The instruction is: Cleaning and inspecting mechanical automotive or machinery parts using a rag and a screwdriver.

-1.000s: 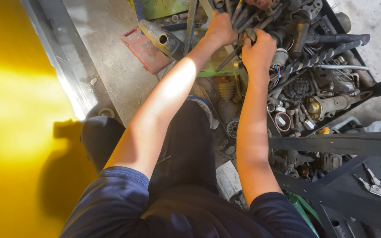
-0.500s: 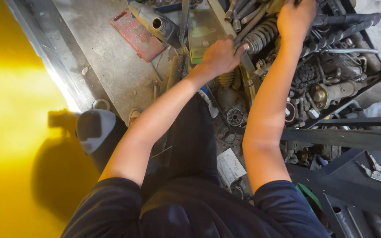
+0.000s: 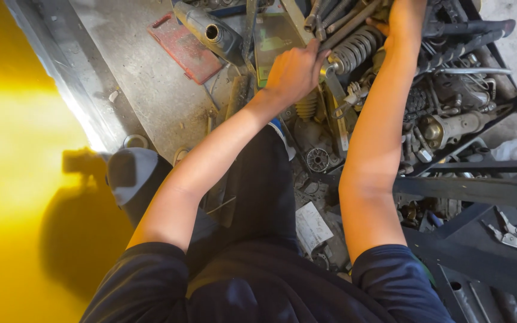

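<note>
Left hand (image 3: pixel 294 72): fingers curled closed around a dull grey metal rod (image 3: pixel 345 27) just beside the grey steel coil spring (image 3: pixel 357 49), which lies amid a heap of greasy metal parts. Right hand (image 3: pixel 403 21): reaches into the same heap beyond the spring, fingers cut off by the frame edge; grip cannot be told. Left of the heap, on the concrete floor (image 3: pixel 145 90): cylindrical grey metal canister (image 3: pixel 207 30), flat red rectangular case (image 3: pixel 185 46). Lower right: silver locking pliers (image 3: pixel 516 233) on a black metal frame (image 3: pixel 468 191).
</note>
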